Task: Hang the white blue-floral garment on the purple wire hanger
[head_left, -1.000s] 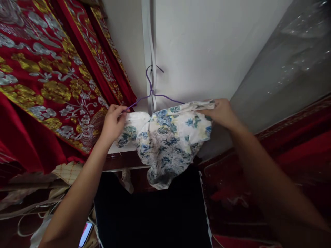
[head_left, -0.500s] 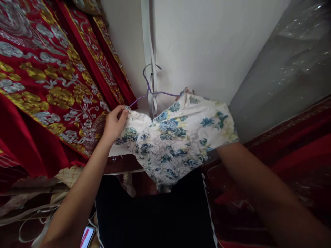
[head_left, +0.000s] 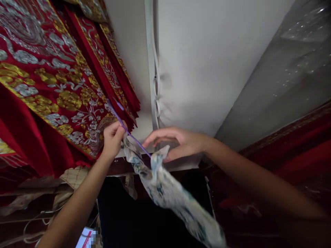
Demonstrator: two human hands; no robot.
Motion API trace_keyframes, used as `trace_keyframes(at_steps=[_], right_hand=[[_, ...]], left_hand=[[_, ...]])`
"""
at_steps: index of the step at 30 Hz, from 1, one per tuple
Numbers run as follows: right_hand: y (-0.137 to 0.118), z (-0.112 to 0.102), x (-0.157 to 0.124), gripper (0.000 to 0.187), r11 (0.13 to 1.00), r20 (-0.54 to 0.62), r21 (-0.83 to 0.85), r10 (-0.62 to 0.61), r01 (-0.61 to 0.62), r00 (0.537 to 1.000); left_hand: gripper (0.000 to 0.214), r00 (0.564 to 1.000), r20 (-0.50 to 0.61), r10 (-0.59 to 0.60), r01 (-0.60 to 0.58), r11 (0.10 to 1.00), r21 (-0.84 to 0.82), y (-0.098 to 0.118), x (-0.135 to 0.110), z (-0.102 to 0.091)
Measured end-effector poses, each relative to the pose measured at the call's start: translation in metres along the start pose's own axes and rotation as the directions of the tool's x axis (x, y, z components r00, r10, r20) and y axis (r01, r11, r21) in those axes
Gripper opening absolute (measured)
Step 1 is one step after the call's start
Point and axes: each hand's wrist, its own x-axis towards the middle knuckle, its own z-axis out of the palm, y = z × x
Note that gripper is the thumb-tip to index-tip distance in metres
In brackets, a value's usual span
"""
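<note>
A purple clothes hanger (head_left: 136, 140) slants from upper left down to the right, with its hook end blurred in front of the red cloth. My left hand (head_left: 113, 138) is closed in a pinch at the hanger and the near edge of a white floral top (head_left: 165, 191). The blue-and-green-flowered top hangs from the hanger, bunched narrow and smeared by motion toward the lower right. Just right of the top's raised shoulder is my right hand (head_left: 182, 141), its fingers stretched out and apart. Whether its thumb touches the fabric I cannot tell.
Red cloth (head_left: 69, 100) with gold and silver embroidery hangs at the left. A white wall (head_left: 196, 62) with a cable (head_left: 156, 89) stands ahead. Clear plastic sheeting (head_left: 279, 86) covers the right side. At lower left are loose cords and a lit phone (head_left: 84, 237).
The top has gone from spread flat to bunched and swung lower right. The hanger has tilted, its hook moving left. My right hand has come out from inside the top and opened.
</note>
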Motion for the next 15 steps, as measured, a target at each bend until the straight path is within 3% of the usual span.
trace_keyframes(at_steps=[3,7,10,12,15], right_hand=[[0.011,0.0,-0.01,0.065,0.945,-0.092,-0.297,-0.174,0.14,0.981],[0.061,0.02,-0.004,0.112,0.654,-0.12,-0.736,-0.381,0.175,0.917],[0.101,0.035,0.0,0.12,0.475,-0.2,-0.867,-0.605,0.148,0.77],[0.115,0.034,-0.005,0.121,0.463,-0.265,-0.879,-0.67,0.111,0.694],[0.117,0.021,-0.024,0.11,0.489,-0.337,-0.871,-0.65,0.036,0.681]], left_hand=[[0.05,0.99,0.127,-0.061,0.098,0.946,-0.31,0.017,-0.016,0.014],[0.055,0.969,0.236,-0.072,0.202,0.78,-0.592,0.052,-0.023,0.044],[0.058,0.943,0.308,-0.123,0.318,0.605,-0.73,0.08,-0.023,0.064],[0.058,0.898,0.397,-0.191,0.439,0.481,-0.759,0.093,-0.02,0.073],[0.053,0.839,0.487,-0.243,0.544,0.405,-0.735,0.092,-0.013,0.076]])
